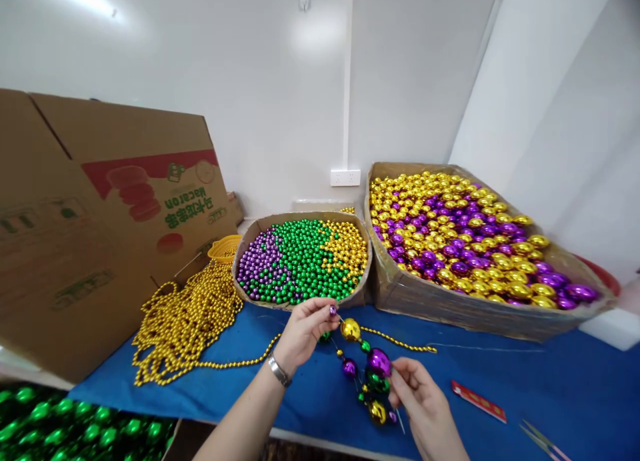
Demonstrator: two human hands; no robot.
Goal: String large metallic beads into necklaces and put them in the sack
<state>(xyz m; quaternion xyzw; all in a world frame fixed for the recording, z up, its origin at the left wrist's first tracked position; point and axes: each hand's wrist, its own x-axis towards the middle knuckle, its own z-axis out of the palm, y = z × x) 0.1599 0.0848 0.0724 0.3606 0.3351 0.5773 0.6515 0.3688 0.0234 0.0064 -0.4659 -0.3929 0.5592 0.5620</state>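
My left hand [306,331], with a metal watch band at the wrist, pinches a small purple bead [333,310] between thumb and fingertips. From there a beaded strand [379,363] of gold, green and purple balls in mixed sizes loops down over the blue cloth. My right hand [420,394] is closed at the strand's right side, its fingertips against the large purple and green balls. A thin pale needle-like piece [400,421] sticks out below those fingertips; its upper end is hidden. Just beyond my left hand stands a shallow carton of small purple, green and gold beads [303,254].
A large carton of gold and purple balls [450,241] stands at right. Heaped gold bead chains [195,321] lie at left, beside a yellow basket [223,248] and a tall cardboard box [115,248]. A red packet [479,401] and scissors [543,441] lie front right.
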